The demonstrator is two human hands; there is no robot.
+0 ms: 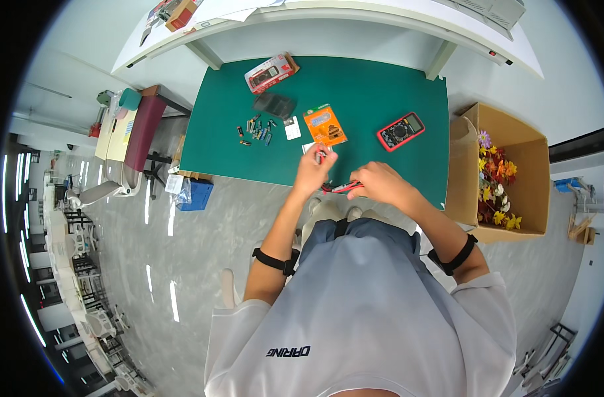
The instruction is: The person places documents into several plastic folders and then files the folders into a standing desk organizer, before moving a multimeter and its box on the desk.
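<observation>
My left hand [313, 171] is closed around part of a red test lead, near the front edge of the green table mat [222, 154]. My right hand [378, 182] grips the bundled red and black test leads [345, 188] by the same edge. To the right lies a red-cased digital multimeter [401, 131], tilted on the mat. An orange packet [325, 125] is just beyond my left hand, and a white paper [308, 147] shows partly from behind my fingers. Further left are several loose cylindrical batteries [258, 129] and a white card [292, 128].
A dark translucent plastic case [274, 105] and a multimeter carton [272, 73] lie at the back left. Above the table's rear runs a white shelf [331, 27]. An open cardboard box [525, 149] with artificial flowers [497, 183] stands right; a blue crate [196, 195] sits on the floor.
</observation>
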